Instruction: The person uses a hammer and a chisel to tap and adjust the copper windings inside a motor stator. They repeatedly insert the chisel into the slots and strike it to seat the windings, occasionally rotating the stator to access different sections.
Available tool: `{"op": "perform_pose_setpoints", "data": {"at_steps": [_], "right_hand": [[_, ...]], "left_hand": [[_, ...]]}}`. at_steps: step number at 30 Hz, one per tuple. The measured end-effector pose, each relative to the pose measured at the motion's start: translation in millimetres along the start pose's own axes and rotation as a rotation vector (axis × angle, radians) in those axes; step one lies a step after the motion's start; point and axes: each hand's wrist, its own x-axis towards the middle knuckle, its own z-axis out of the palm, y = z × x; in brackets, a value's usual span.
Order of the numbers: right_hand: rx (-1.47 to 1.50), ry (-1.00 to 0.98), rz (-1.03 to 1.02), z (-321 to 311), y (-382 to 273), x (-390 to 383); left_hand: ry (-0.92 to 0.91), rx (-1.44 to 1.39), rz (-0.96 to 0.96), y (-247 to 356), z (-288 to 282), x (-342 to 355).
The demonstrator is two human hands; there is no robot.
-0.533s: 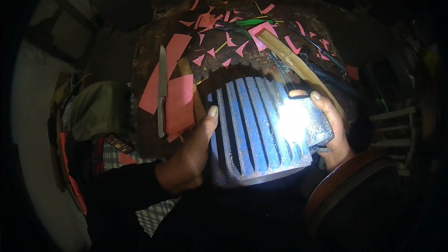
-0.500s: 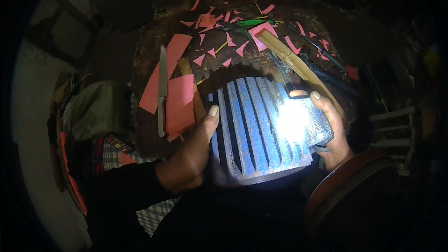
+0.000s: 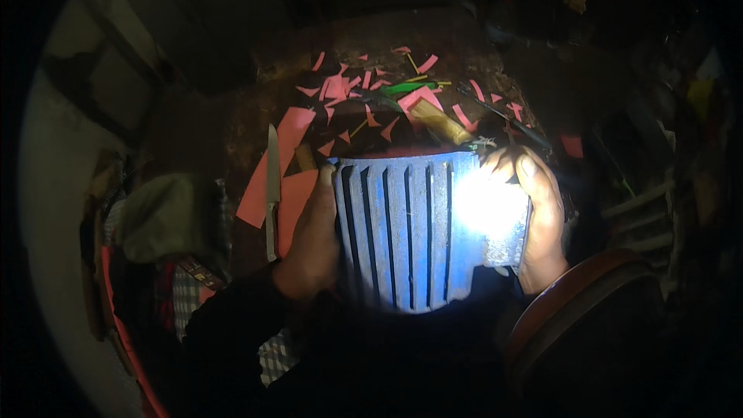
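While the left hand [image 3: 311, 244] clasps one side, thumb along the edge and fingers out of sight, and the right hand [image 3: 544, 217] curls round the narrower end, a blue ribbed casing [image 3: 398, 232] is held up before the person — at the tabletop's [image 3: 267, 94] near side. Beyond lie pink scraps [image 3: 337, 87] and, leftward, a knife [image 3: 273, 178].
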Motion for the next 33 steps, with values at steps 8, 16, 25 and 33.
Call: {"op": "perform_pose_setpoints", "data": {"at_steps": [8, 16, 25, 33], "right_hand": [[-0.322, -0.053, -0.459, -1, 37, 58], [-0.677, 0.090, -0.723, -4, 75, 20], [-0.860, -0.040, -0.869, -30, 102, -7], [-0.930, -0.084, -0.746, -33, 69, -12]], "left_hand": [[0.067, -0.094, 0.287, -11, -24, 94], [-0.064, -0.052, 0.528, -27, -33, 97], [-0.044, 0.333, 0.435, -15, -46, 78], [-0.203, 0.434, 0.418, 33, -53, 79]]}}
